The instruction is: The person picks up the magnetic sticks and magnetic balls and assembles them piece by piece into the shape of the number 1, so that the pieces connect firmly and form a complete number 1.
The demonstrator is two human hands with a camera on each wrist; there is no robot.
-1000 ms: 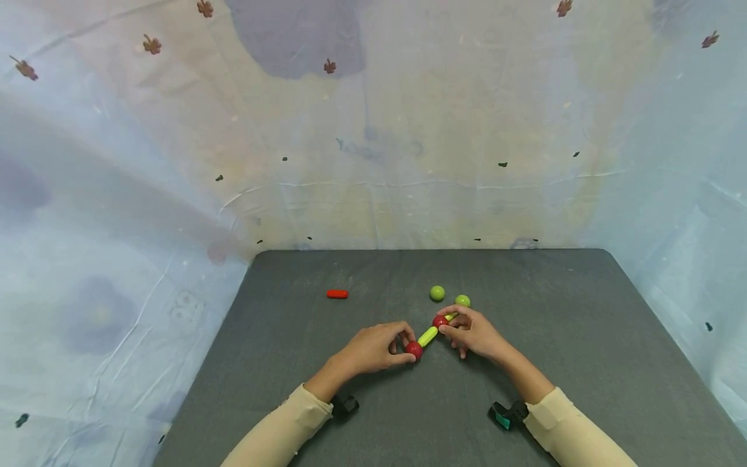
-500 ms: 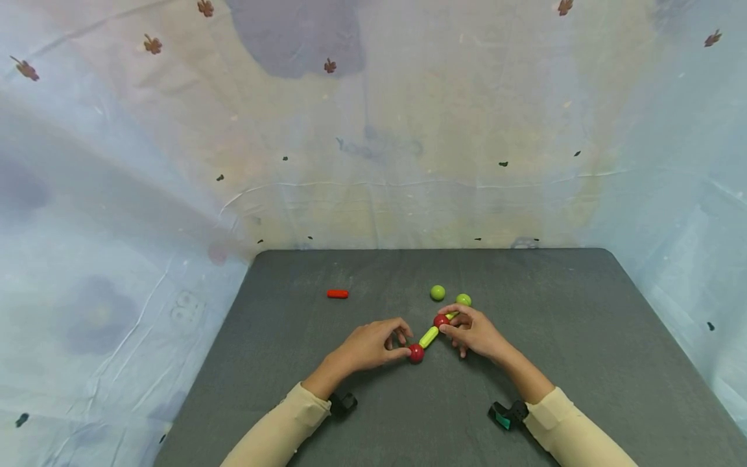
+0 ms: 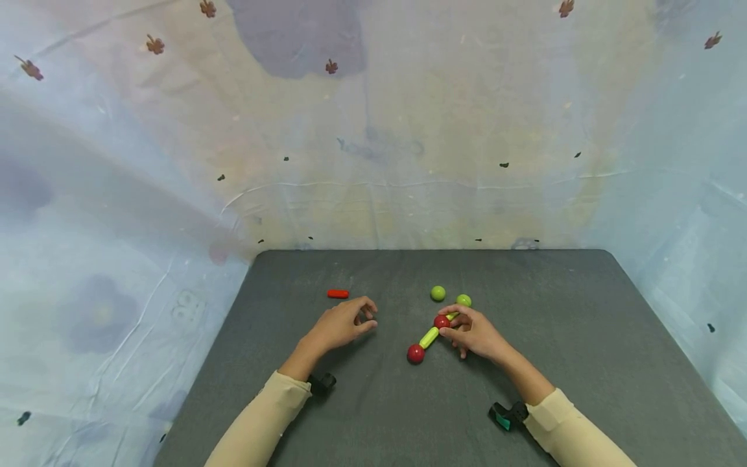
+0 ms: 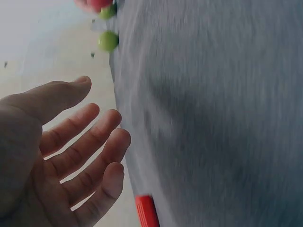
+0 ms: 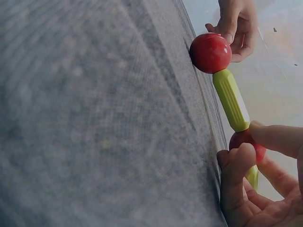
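My right hand (image 3: 475,332) pinches a red ball (image 3: 441,322) between thumb and fingers. A yellow-green ribbed rod (image 3: 429,337) joins that ball to another red ball (image 3: 415,353), which lies nearer on the table. From the held ball a second yellow-green rod (image 5: 253,177) runs off the other way, partly hidden by the fingers, towards a green ball (image 3: 463,300); whether they touch cannot be told. My left hand (image 3: 341,322) holds nothing, its fingers loosely bent above the table. Just beyond it lies a red rod (image 3: 338,294), also seen in the left wrist view.
A loose green ball (image 3: 438,293) sits behind the chain of balls and rods. The dark grey table (image 3: 525,279) ends at a patterned cloth backdrop (image 3: 373,214). Black wrist bands (image 3: 323,384) are on both arms.
My left hand has let go of the nearer red ball and moved left and away from me, close to the red rod. The right hand keeps its place on the other red ball.
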